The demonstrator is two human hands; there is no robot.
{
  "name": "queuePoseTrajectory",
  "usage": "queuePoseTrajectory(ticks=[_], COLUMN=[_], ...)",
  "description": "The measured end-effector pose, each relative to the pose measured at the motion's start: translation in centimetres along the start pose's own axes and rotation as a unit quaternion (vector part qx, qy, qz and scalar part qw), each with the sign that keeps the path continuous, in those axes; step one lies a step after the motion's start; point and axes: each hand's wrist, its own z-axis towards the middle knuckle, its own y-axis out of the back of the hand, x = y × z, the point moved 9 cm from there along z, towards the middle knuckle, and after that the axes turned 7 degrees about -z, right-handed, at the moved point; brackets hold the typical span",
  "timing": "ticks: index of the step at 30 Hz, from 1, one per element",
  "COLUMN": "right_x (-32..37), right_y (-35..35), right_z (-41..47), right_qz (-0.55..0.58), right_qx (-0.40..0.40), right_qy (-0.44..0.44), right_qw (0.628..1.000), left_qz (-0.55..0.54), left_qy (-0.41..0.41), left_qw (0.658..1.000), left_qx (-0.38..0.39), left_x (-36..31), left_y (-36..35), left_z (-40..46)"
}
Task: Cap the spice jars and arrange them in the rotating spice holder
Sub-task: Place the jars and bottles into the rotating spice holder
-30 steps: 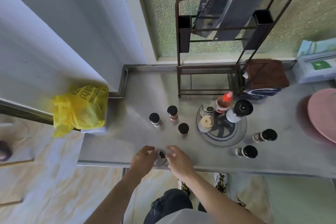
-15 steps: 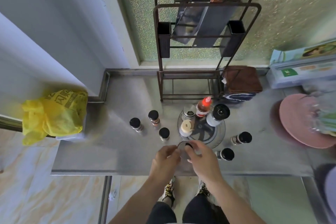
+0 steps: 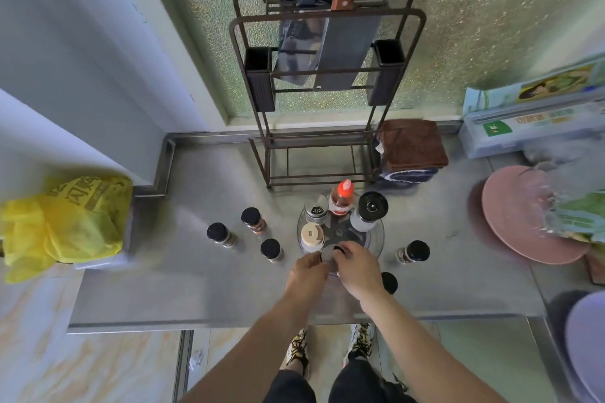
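Both hands hold one spice jar with a grey shaker lid (image 3: 328, 254) at the near edge of the round rotating holder (image 3: 376, 239). My left hand (image 3: 306, 276) grips its left side and my right hand (image 3: 358, 268) grips its right side and top. The holder carries a beige-lidded jar (image 3: 312, 235), a silver shaker (image 3: 316, 210), a red-capped bottle (image 3: 342, 198) and a black-topped grinder (image 3: 370, 211). Three black-capped jars (image 3: 250, 217) (image 3: 219, 234) (image 3: 271, 249) stand left of it. Two more black-capped jars (image 3: 413, 251) (image 3: 389, 282) are to the right.
A dark metal knife rack (image 3: 327, 82) with cleavers stands behind the holder, a folded brown cloth (image 3: 411, 144) beside it. A pink plate (image 3: 517, 213) lies at the right, boxes (image 3: 530, 121) beyond it. A yellow bag (image 3: 65, 222) sits at the counter's left end.
Both hands carried the grey-lidded jar from the counter's front edge to the right, up to the near rim of the rotating holder. The camera view shifted right with them.
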Motion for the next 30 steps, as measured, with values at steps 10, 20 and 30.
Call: queuePoseTrajectory(ticks=[10, 20, 30], right_x=[0.7, -9.1, -4.4], right_y=[3.4, 6.2, 9.0], right_z=[-1.6, -2.3, -2.4], right_qz=[-0.026, -0.026, 0.038], right_qx=[-0.022, 0.013, -0.032], right_qy=[0.035, -0.044, 0.045], right_qw=[0.999, 0.999, 0.998], left_qz=[0.089, 0.051, -0.005], left_qy=[0.025, 0.075, -0.051], left_qw=[0.99, 0.996, 0.999], left_qx=[-0.107, 0.012, 0.02], left_x=[0.9, 6.7, 2.0], left_y=[1.4, -7.5, -8.2], left_z=[-0.3, -2.6, -5.7])
